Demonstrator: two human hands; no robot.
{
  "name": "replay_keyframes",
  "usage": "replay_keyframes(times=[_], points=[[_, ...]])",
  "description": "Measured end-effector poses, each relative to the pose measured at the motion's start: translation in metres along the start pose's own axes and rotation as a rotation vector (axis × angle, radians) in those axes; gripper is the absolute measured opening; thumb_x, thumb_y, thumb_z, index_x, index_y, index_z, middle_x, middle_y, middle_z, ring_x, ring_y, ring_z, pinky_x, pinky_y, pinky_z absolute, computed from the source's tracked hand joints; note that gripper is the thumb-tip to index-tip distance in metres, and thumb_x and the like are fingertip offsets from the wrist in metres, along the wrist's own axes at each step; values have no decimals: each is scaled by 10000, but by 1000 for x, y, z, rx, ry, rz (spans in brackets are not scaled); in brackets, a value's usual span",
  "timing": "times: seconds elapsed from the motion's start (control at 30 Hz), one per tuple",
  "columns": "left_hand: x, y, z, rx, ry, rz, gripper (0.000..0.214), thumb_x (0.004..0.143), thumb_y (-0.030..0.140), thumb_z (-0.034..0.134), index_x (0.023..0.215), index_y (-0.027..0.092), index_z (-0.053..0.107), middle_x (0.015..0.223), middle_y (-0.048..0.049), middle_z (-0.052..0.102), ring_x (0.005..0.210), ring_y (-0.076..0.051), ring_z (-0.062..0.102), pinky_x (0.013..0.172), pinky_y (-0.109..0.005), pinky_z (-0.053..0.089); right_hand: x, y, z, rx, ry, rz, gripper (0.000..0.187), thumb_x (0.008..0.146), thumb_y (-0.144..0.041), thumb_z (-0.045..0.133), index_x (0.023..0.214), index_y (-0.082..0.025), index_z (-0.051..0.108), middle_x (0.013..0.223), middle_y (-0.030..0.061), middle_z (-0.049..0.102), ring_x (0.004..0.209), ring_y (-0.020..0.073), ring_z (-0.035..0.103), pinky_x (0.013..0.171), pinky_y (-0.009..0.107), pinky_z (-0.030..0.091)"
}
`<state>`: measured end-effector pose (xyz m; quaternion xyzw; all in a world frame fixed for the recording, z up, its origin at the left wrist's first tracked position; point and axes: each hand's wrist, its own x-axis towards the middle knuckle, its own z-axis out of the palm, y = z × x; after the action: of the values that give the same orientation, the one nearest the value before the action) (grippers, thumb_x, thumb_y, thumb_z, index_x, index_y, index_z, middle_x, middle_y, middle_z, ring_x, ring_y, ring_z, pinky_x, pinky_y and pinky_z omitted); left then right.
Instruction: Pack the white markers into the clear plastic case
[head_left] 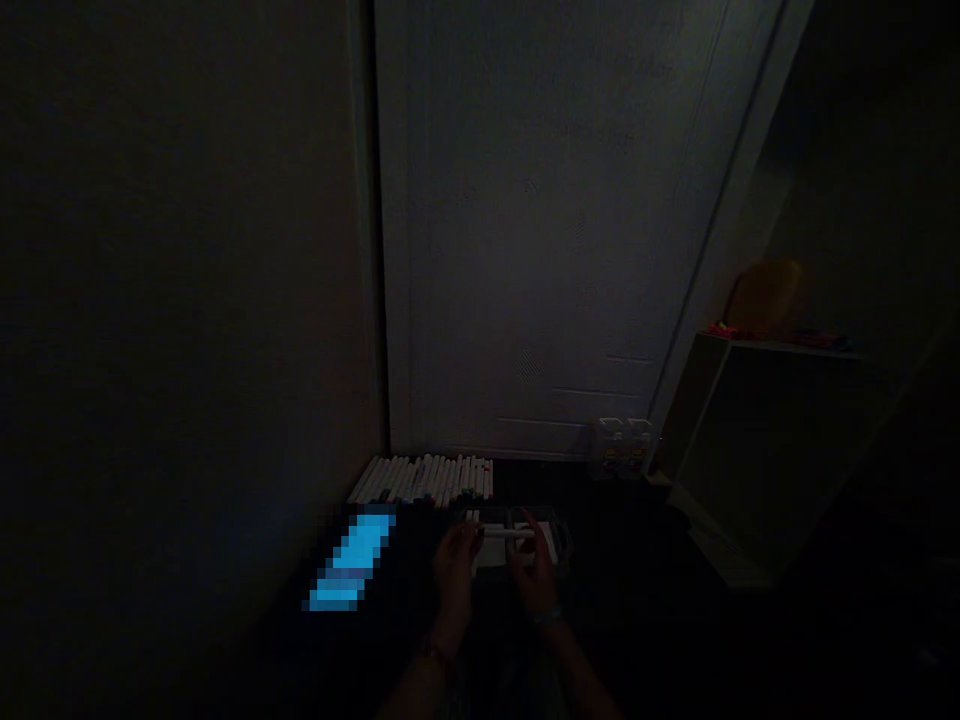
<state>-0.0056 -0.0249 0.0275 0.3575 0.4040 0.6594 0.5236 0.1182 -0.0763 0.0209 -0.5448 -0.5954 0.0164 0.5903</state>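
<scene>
The scene is very dark. A white marker [504, 533] lies level between my two hands, above an open plastic case [564, 545]. My left hand [454, 552] is closed on the marker's left end, and my right hand [535, 568] grips its right end with thumb and fingers. White pieces [491, 552] show inside the case below the marker; I cannot make out exactly what they are. Behind the case to the left, a row of white markers [424, 480] with coloured ends lies side by side on the dark tabletop.
A glowing, pixelated blue screen [352, 565] lies to the left. Two clear containers [621, 448] stand at the back right by the pale panel [525, 250]. Farther right is a box-like cabinet [780, 440] with an orange item [765, 293] on top.
</scene>
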Motion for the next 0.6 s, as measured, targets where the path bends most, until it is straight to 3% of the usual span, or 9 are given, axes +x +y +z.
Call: replay_keyframes(times=[0.13, 0.2, 0.37, 0.47, 0.6], points=[[1, 1, 7, 70, -123, 16, 379, 692, 464, 612, 894, 146, 578, 835, -80, 672, 729, -186, 654, 659, -319, 533, -1, -17, 12, 236, 19, 127, 287, 913, -332, 337, 1057, -194, 543, 978, 86, 607, 873, 186, 578, 740, 304, 464], [-2, 4, 7, 221, -198, 125, 361, 742, 463, 554, 933, 158, 583, 874, -82, 670, 772, -200, 649, 691, -344, 527, 2, -24, 13, 239, 47, 128, 274, 920, -336, 327, 989, -197, 553, 952, 85, 612, 867, 188, 577, 754, 311, 458], [-13, 10, -7, 707, -327, 574, 298, 816, 334, 468, 1071, 241, 591, 1177, -66, 588, 1127, -224, 502, 984, -416, 350, 8, -22, 7, -61, 90, 18, 234, 904, -345, 375, 891, -212, 568, 867, 82, 602, 842, 217, 550, 790, 369, 421], [-16, 8, -14, 927, -427, 657, 347, 762, 264, 529, 1106, 275, 579, 1149, -44, 613, 1113, -235, 501, 998, -441, 292, 5, -11, 8, -236, 29, -79, 208, 890, -323, 399, 893, -219, 579, 864, 84, 596, 861, 237, 535, 806, 402, 407], [-12, -1, -17, 1039, -428, 651, 344, 688, 188, 570, 1019, 263, 625, 1088, -44, 646, 1101, -249, 497, 999, -464, 239, -2, -5, 11, -247, -105, -162, 203, 874, -277, 415, 980, -225, 581, 952, 85, 568, 925, 228, 515, 813, 375, 417]])
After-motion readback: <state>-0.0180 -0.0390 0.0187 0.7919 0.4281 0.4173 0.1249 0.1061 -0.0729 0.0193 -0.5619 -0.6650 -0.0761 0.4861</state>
